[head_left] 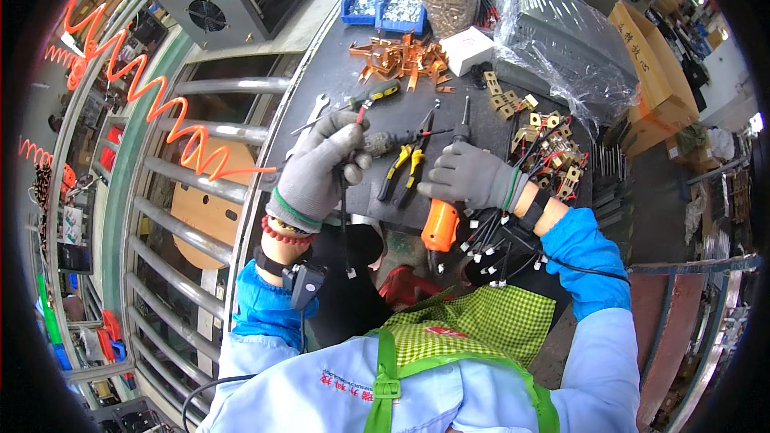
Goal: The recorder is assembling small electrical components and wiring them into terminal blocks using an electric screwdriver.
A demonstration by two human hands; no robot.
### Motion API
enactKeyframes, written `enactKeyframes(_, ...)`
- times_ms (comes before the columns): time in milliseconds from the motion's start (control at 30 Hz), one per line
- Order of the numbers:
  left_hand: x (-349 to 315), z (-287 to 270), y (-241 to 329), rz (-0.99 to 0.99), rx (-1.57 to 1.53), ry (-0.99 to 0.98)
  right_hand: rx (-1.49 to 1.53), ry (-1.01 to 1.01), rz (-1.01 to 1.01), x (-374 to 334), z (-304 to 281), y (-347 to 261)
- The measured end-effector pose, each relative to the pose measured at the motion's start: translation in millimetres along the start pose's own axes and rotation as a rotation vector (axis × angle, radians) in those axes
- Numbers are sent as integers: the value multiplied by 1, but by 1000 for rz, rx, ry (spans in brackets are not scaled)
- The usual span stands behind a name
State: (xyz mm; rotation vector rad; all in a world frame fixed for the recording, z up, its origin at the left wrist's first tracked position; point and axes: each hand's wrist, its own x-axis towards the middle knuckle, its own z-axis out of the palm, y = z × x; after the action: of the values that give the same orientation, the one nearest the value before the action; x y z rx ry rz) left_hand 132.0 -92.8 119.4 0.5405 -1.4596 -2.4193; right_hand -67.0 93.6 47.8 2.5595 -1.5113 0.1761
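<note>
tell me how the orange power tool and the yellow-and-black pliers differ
The orange power tool is gripped in the right hand, while the pliers lie on the dark tabletop. The power tool shows a thick orange body; the pliers have two slim yellow-and-black handles. Both point their working ends away from the person.
</note>
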Motion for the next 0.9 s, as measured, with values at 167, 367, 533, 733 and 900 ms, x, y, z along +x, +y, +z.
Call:
enactKeyframes(167,0,2,-23,-88,-111,-96,-64,-161,137,-3,4,-2)
enactKeyframes(367,0,16,-49,-11,-194,-147,-83,-375,465,-1,-15,-13)
enactKeyframes(533,-5,31,-55,27,-94,-138,390,250,625,11,-59,-26)
enactKeyframes(733,-17,52,-56,66,30,-96,924,679,1007,35,-78,-62)
enactKeyframes(900,-21,56,-62,233,258,-49,717,688,946,35,-81,-70)
